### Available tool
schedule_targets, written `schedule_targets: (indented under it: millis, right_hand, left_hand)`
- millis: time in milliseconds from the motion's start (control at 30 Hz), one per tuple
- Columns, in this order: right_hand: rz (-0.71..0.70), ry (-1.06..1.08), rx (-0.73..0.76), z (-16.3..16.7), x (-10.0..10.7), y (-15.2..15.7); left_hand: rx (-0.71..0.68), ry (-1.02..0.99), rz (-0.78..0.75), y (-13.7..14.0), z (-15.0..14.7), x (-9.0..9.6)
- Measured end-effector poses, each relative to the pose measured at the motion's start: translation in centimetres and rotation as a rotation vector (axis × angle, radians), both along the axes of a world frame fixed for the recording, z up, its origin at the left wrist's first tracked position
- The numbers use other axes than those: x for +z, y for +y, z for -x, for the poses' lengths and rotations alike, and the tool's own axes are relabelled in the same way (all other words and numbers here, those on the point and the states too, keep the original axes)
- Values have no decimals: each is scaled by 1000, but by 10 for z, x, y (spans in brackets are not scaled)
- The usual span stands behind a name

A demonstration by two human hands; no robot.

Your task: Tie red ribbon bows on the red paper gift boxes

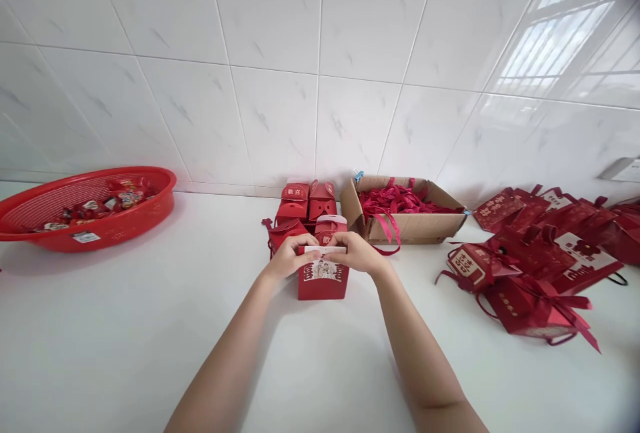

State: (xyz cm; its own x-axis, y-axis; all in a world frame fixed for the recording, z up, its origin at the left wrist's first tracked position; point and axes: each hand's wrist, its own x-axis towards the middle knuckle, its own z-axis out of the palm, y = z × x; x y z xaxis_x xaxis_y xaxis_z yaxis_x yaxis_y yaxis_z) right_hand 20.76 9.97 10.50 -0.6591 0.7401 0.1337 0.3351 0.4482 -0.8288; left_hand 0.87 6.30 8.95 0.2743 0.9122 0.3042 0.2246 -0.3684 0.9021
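A small red gift box (pixel 323 290) with a printed couple on its white-patterned front stands upright on the white table. My left hand (pixel 294 256) pinches its top edge from the left, thumb lying across the front. From the right, my right hand (pixel 357 253) grips the same top edge, its thumb close to the other. The fingers behind the top are partly hidden. Directly behind the hands stand several more red boxes (pixel 294 209), one with a pale lid flap (pixel 331 223). A red ribbon-tied box (pixel 285 231) sits just left of them.
A red plastic basket (pixel 115 219) of wrapped sweets stands at the left. Behind to the right is a cardboard box (pixel 425 227) filled with red ribbons (pixel 395 199). Several finished-looking red boxes and bags (pixel 530 306) crowd the right side. A tiled wall (pixel 275 119) bounds the back.
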Motion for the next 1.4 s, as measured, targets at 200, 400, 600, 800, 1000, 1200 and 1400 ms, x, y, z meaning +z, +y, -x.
schedule_targets:
  millis: [200, 400, 600, 800, 1000, 1200, 1400]
  right_hand:
    - [-103, -83, -55, -5, 5, -3]
    - [-139, -183, -511, -83, 11, -7]
    - [-31, -428, -1151, -196, -16, -26]
    - [154, -622, -1310, -223, -67, -36]
    - [111, -589, -1360, -218, -88, -31]
    - [-8, -410, -1334, -220, -86, -37]
    - [-266, -96, -1122, -190, -23, -43]
  left_hand:
    - [43, 150, 57, 3, 7, 11]
    - [88, 285, 167, 6, 6, 20]
    - [93, 330, 173, 9, 6, 25]
    - [83, 323, 188, 9, 6, 26]
    - [65, 319, 203, 9, 7, 26]
    - [53, 311, 233, 8, 7, 27]
    - [60, 327, 203, 3, 5, 33]
